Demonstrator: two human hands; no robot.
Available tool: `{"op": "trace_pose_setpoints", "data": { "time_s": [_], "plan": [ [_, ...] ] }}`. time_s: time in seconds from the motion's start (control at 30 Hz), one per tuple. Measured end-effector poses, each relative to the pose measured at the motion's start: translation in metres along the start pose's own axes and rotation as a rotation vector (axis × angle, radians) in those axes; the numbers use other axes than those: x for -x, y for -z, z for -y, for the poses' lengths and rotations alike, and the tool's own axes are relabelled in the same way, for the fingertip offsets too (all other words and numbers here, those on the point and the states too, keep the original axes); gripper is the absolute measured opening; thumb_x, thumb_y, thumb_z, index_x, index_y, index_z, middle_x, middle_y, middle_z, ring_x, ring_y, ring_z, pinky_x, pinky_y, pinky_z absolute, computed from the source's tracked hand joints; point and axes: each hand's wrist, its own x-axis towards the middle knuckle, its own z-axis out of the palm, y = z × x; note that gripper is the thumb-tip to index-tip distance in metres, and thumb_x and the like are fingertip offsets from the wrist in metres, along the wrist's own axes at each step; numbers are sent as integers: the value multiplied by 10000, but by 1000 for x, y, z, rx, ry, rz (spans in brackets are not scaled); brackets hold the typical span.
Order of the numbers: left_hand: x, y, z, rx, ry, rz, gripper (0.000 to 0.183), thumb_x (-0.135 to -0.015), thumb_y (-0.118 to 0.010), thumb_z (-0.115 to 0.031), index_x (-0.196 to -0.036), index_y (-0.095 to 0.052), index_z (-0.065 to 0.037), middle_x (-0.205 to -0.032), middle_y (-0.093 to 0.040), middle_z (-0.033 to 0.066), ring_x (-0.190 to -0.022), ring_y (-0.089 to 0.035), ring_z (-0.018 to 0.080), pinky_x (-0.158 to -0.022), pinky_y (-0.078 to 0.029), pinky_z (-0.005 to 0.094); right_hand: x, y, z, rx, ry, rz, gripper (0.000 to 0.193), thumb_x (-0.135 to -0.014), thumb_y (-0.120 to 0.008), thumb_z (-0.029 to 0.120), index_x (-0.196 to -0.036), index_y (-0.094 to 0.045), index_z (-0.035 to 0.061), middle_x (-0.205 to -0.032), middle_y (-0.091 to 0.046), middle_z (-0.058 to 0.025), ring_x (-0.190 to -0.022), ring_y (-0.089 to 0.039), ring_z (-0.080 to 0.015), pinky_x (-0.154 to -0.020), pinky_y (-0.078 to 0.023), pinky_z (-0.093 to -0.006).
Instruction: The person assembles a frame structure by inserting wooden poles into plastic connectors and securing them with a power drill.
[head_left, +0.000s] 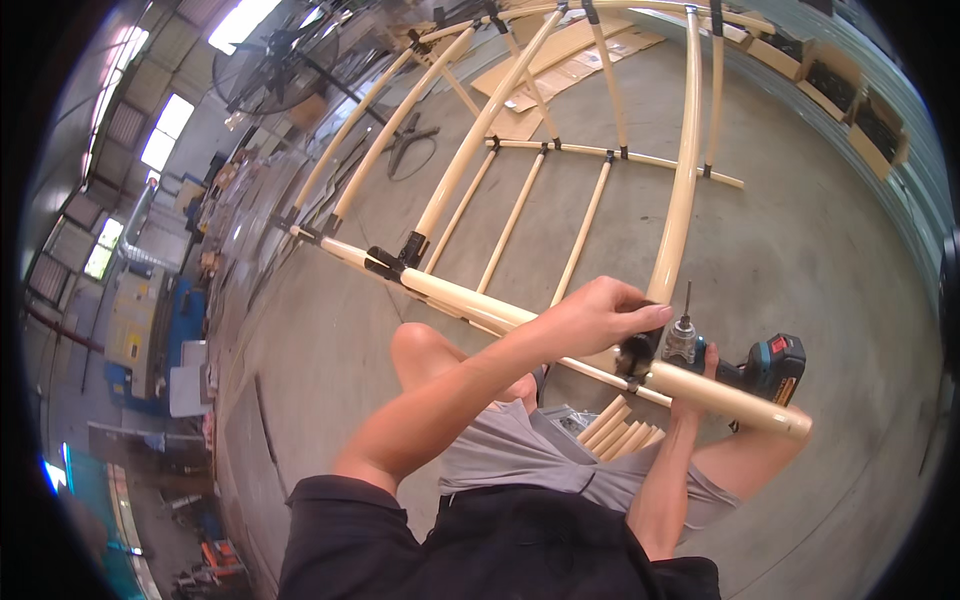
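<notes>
A frame of cream-coloured pipes (480, 140) with black joints stands on the floor in front of me. My left hand (610, 312) is closed on a black pipe joint (637, 352) at the frame's near right corner, fingertips at its upper side. An upright cream pipe (680, 200) and the long near rail (470, 298) lead to this corner, and a pipe end (735, 400) sticks out to the right. Behind that pipe end, my right hand (708, 362) grips a cordless drill (682, 340), its thin bit pointing up. The pipe partly hides that hand.
Several short cream pipes (615, 432) lie between my legs. Cardboard boxes of black parts (835, 85) line the wall at the far right. Flat cardboard (590, 68) lies beyond the frame. A large fan (275, 70) and machinery (140, 325) stand at left.
</notes>
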Motion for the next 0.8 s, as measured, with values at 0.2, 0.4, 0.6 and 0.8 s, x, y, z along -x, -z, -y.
{"op": "trace_pose_setpoints", "data": {
  "time_s": [0.2,0.4,0.6,0.8],
  "plan": [
    [-5,3,-17,-149,-92,86,557,-953,-610,-464,-1059,-691,77,-782,-628,44,-723,-491,90,-650,-432,290,12,38,-27,14,465,-201,500,-732,-862,148,-1128,-622,-40,-1066,-651,-94,-912,-633,-162,-805,-544,-322],
    [-30,6,5,-74,-154,130,475,-927,-666,-352,-1076,-672,99,-893,-695,114,-777,-610,150,-731,-497,321,74,43,-35,638,848,-570,612,-761,-840,359,-1160,-646,-62,-1138,-675,-114,-1028,-631,-199,-921,-498,-332],
    [26,66,5,-414,-710,-170,458,-871,-706,-223,-1219,-606,58,-1064,-693,194,-986,-675,276,-867,-525,360,164,8,-35,131,757,-629,387,-807,-809,247,-998,-660,-55,-964,-670,-91,-788,-654,-179,-716,-567,-319],
    [88,264,7,-377,-751,-441,268,-948,-644,-220,-1123,-690,-22,-984,-714,57,-883,-658,120,-818,-525,269,225,12,-66,30,832,-455,437,-871,-723,327,-1081,-595,-34,-1024,-641,-109,-863,-662,-210,-756,-579,-362]
  ]
}}
